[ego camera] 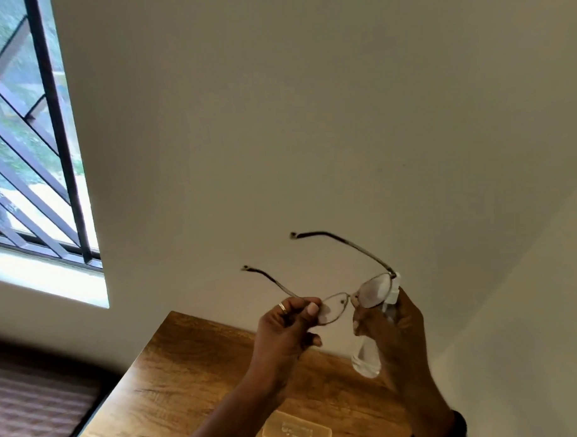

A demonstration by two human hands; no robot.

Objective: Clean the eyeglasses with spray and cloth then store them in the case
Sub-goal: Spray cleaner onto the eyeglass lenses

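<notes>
The eyeglasses (340, 301) had a thin glossy metal frame, the spray bottle (367, 353) clear plastic, and the table (175, 379) matt grained wood.

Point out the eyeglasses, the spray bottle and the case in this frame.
eyeglasses (374, 292): head view, on the lens nearer the bottle.
spray bottle (366, 356): head view, on the clear lower body.
case (297, 429): head view, on its tan top face.

Your left hand (284, 329) pinches the eyeglasses (335, 288) at a lens rim; your right hand (399, 332) grips the spray bottle (367, 356) just behind, above the wooden table (175, 385).
</notes>
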